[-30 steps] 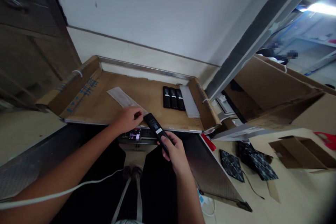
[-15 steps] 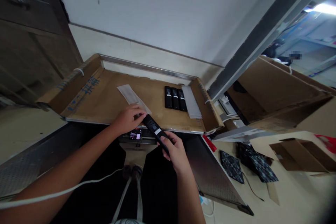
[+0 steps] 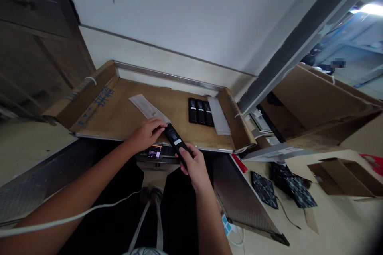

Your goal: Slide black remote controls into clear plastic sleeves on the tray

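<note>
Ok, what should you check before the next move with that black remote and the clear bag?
1. Right hand grips remote: ok.
2. Left hand on bag mouth: ok.
3. Remote tip at bag mouth: ok.
4. Bag mouth open enough: cannot tell.
5. Bag lies flat on cardboard: ok.
6. Three remotes apart from the bag: ok.

Packing workshop: cardboard boxes [image 3: 326, 99], remotes [image 3: 200, 111]
</note>
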{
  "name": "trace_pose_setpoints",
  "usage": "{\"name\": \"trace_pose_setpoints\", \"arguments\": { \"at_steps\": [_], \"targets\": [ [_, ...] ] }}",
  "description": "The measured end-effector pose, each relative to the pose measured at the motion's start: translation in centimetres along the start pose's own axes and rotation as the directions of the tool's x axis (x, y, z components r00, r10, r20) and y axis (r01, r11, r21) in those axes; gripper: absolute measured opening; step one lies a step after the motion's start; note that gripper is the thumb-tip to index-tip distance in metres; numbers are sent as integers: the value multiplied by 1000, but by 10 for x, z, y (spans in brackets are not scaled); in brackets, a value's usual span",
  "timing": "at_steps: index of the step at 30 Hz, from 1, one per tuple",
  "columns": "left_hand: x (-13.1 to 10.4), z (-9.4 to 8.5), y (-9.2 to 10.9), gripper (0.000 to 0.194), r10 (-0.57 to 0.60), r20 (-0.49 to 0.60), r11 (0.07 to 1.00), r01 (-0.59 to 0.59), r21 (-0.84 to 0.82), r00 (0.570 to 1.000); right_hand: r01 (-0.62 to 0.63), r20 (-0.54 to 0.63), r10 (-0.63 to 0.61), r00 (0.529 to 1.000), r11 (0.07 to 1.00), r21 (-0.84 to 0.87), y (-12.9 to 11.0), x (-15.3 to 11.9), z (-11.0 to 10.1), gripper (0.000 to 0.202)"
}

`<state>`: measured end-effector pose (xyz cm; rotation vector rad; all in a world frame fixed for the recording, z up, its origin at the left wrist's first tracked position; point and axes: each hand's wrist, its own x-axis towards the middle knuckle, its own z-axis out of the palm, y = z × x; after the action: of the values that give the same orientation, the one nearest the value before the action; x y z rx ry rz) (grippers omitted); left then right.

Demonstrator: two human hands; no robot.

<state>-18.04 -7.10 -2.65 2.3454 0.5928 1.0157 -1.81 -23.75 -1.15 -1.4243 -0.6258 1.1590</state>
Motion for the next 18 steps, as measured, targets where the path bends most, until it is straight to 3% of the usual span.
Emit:
{"name": "trace_pose_setpoints", "arguments": {
  "at_steps": [5, 10, 14, 18],
  "targets": [
    [-2, 1, -4, 19, 32, -58, 999, -32, 1, 998, 43, -3, -43, 999, 999, -19, -3, 5, 11, 40],
    [-2, 1, -4, 17, 17, -70, 1000, -16, 7, 997, 62, 65, -57, 996, 995, -80, -2, 10, 11, 35],
    [0, 1, -2, 14, -55, -120, 998, 59, 37, 991, 93, 42, -89, 995, 992, -89, -1, 10, 10, 34],
    [4, 5, -2, 17, -209, -161, 977, 212, 3, 965, 120, 52, -112, 992, 976, -183, -1, 9, 7, 34]
  ]
}}
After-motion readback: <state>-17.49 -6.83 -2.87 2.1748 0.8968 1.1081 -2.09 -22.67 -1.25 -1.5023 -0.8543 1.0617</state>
